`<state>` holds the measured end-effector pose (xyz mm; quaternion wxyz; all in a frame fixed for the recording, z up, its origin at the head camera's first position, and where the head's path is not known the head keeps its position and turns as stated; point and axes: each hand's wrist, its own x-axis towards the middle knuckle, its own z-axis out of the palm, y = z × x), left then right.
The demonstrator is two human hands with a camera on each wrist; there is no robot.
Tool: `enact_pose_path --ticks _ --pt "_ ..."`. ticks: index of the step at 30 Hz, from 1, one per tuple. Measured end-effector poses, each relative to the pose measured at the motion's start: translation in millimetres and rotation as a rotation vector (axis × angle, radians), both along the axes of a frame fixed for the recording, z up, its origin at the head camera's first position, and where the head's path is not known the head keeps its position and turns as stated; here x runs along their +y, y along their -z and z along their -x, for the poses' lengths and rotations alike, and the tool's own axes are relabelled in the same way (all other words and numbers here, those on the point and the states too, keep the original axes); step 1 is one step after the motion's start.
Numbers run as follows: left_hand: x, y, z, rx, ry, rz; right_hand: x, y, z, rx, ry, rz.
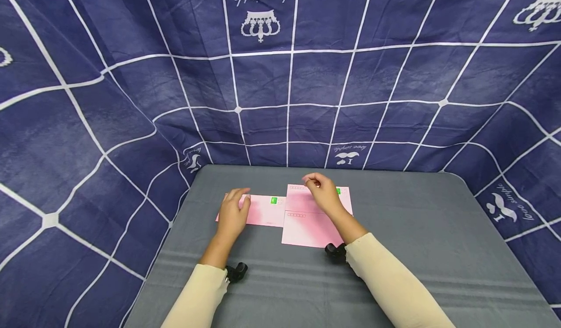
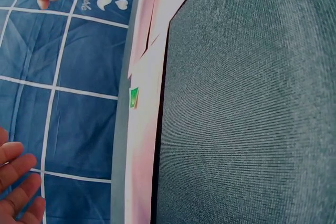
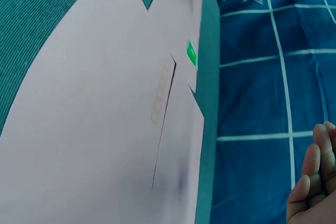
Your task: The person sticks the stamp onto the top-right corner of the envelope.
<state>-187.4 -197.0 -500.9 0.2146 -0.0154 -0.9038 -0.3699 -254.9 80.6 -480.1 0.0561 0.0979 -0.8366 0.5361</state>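
Note:
Three pink envelopes lie on the grey table. My left hand (image 1: pixel 234 211) hovers over the left end of the left envelope (image 1: pixel 265 213), fingers spread and loosely bent, with nothing in them. That envelope bears a green stamp (image 1: pixel 273 200). My right hand (image 1: pixel 323 194) is raised above the back right envelope (image 1: pixel 298 199), its fingers bent; I see nothing held. In the right wrist view those right-hand fingers (image 3: pixel 312 161) look relaxed. Another green stamp (image 1: pixel 339 191) shows beside the hand. The front right envelope (image 1: pixel 307 230) overlaps the back one; my right wrist hides its upper right corner.
Around the grey table (image 1: pixel 420 230) hangs a dark blue cloth (image 1: pixel 315 80) with white grid lines, at the back and both sides. A black wrist device (image 1: pixel 237 272) sits by the left cuff, and another black wrist device (image 1: pixel 335 252) by the right.

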Motion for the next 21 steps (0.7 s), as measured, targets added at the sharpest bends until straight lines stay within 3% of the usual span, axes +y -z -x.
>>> enact_pose_path --ticks 8,21 --pt "-1.3 -2.7 -3.0 0.049 0.003 -0.004 27.9 -5.0 -8.9 0.034 0.028 0.026" --pt "-7.9 -9.0 -8.1 -0.005 0.051 0.162 66.1 -5.3 -29.3 0.182 0.082 -0.102"
